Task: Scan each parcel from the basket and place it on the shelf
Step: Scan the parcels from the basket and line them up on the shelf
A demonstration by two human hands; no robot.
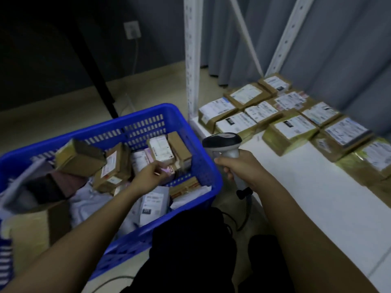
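The left hand (148, 176) reaches into the blue basket (203, 166), fingers pinching a pink parcel (169, 171). The right hand (239, 166) grips the scanner (224, 144) beside the shelf (306, 197) of labelled parcels (292, 130).

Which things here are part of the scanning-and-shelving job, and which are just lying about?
Job: blue basket of parcels; pink parcel at the left hand; scanner held by the right hand; shelf with parcels already placed.

Lying about: wall socket; curtain; dark table leg.
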